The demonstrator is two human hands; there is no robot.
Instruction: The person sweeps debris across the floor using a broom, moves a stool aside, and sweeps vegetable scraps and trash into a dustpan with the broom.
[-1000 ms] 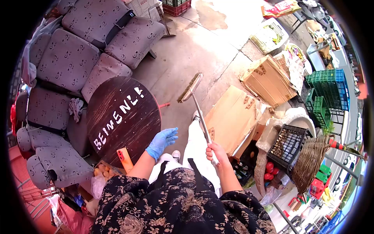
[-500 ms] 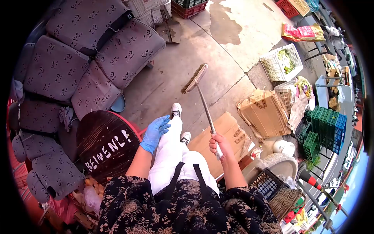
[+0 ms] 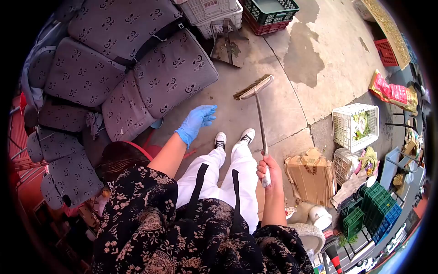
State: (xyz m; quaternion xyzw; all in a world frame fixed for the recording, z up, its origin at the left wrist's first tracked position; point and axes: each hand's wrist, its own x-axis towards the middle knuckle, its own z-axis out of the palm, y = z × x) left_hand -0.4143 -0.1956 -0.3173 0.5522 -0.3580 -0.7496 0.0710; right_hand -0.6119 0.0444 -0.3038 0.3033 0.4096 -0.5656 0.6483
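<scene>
My right hand (image 3: 268,170) is wrapped round the lower end of the handle of a broom (image 3: 260,114), where something whitish covers the grip. The broom's head points away from me, raised in front of my body, with its dark bristles facing left. My left hand (image 3: 197,123), in a blue glove, is held out in the air with its fingers stretched and nothing in them. Beyond it, on the concrete floor, stands a long-handled metal dustpan (image 3: 235,49). Grey patterned seats (image 3: 175,73) are close on the left of my gloved hand.
Stacked crates (image 3: 273,16) stand at the back beside white baskets (image 3: 219,18). To the right are a white basket of greens (image 3: 356,128), a folded cardboard box (image 3: 310,178) and green crates (image 3: 353,223). A dark round stool (image 3: 121,160) is at my left, and a wet patch (image 3: 305,55) marks the floor.
I have stepped forward, so the seats, dustpan and crates appear closer. My left hand has moved up and outward from my leg. The broom stays in my right hand, raised.
</scene>
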